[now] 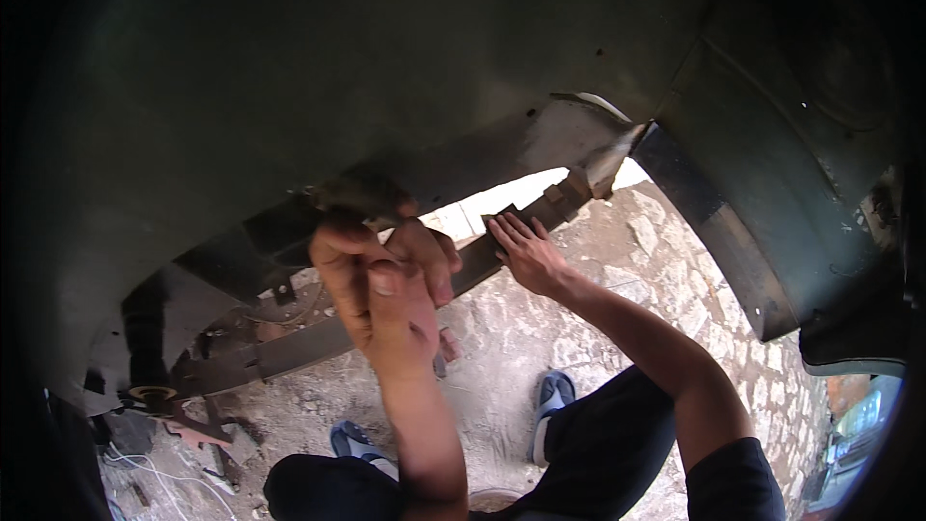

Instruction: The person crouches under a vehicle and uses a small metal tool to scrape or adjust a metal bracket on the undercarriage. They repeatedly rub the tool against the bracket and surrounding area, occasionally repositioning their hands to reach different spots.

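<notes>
Overhead is the dark green metal underside of a vehicle body [424,68]. My left hand [381,285] is raised close to its lower edge, palm up, fingers curled and thumb bent; a dark, indistinct shape sits at its fingertips, and what it holds, if anything, I cannot make out. My right hand [521,251] rests with outstretched fingers on a long, dark steel bar [246,359], which runs diagonally below the body and has clamps [555,195] along it. At the bar's left end is a round fitting [152,392] beneath a dark cylinder [147,333].
My sandalled feet [552,396] stand on pale, rough ground and stonework [704,299]. Thin white cables [154,463] and a pinkish metal part [198,429] lie at lower left. A curved green panel with a dark edge strip [723,241] descends at the right.
</notes>
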Motion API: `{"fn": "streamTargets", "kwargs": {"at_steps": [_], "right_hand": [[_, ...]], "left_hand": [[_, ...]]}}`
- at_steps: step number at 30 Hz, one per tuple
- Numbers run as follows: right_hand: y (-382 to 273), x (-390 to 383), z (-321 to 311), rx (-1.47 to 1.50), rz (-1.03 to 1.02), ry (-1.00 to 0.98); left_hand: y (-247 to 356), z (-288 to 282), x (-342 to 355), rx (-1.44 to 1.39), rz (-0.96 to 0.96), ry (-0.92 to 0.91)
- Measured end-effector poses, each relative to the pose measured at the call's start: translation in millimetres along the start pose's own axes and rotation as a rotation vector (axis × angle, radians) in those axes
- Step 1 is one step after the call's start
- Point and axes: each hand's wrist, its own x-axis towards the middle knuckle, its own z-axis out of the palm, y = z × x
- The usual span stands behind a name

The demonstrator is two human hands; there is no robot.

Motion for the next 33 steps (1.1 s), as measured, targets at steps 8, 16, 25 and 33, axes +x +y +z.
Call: {"fn": "streamTargets", "kwargs": {"at_steps": [8, 16, 25, 33], "right_hand": [[4, -20, -4, -0.056, -0.020, -0.030], [6, -36, -7, -0.027, -0.064, -0.026], [3, -29, -4, -0.016, -0.047, -0.012], [2, -7, 3, 0.012, -0.011, 0.019]], "left_hand": [[0, 4, -2, -0.057, -0.063, 0.107], [5, 4, 1, -0.005, -0.102, 0.124], [3, 2, -1, -0.032, -0.075, 0.102], [1, 4, 0, -0.046, -0.024, 0.099]]}}
